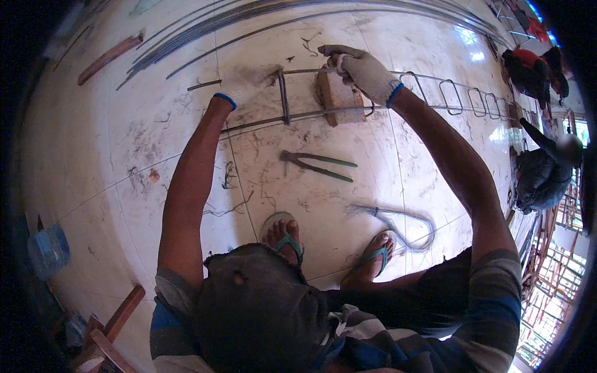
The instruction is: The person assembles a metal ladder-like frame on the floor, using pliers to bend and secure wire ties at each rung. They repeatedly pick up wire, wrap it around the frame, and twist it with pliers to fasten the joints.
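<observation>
Two long steel bars (pixel 323 115) lie across the tiled floor, resting on a wooden block (pixel 339 96). My left hand (pixel 249 84), in a white glove and blurred, grips the top of an upright rectangular stirrup (pixel 283 99) that joins the two bars. My right hand (pixel 364 71), also gloved, is closed on the upper bar just above the block. Further right, several more stirrups (pixel 454 96) sit spaced along the bars. Green-handled pincers (pixel 317 165) lie on the floor nearer to me, with no hand on them.
A looped bundle of thin tie wire (pixel 398 224) lies by my sandalled feet (pixel 283 239). Long rods (pixel 249 18) are stacked at the far edge. A person (pixel 541 174) crouches at the right, another (pixel 528 68) further back. A blue bottle (pixel 46 248) and wooden pieces (pixel 112 329) are at the left.
</observation>
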A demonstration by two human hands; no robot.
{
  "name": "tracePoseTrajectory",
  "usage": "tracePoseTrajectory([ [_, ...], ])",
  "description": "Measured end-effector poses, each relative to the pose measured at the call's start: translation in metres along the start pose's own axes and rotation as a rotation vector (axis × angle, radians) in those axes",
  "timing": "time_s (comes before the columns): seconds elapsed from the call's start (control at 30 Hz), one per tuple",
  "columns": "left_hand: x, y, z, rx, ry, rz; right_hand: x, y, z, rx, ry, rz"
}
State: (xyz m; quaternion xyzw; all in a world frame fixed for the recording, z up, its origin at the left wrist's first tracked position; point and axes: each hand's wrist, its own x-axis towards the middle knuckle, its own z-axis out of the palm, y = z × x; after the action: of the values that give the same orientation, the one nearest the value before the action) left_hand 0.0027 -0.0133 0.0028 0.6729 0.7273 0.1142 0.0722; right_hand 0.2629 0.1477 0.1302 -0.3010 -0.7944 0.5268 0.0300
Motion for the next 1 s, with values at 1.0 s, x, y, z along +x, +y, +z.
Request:
tracePoseTrajectory([
  [1.0, -0.020, 0.024, -0.057, -1.813, 0.838, -0.598, -0.089, 0.014, 0.059, 0.115, -0.539, 0.194],
])
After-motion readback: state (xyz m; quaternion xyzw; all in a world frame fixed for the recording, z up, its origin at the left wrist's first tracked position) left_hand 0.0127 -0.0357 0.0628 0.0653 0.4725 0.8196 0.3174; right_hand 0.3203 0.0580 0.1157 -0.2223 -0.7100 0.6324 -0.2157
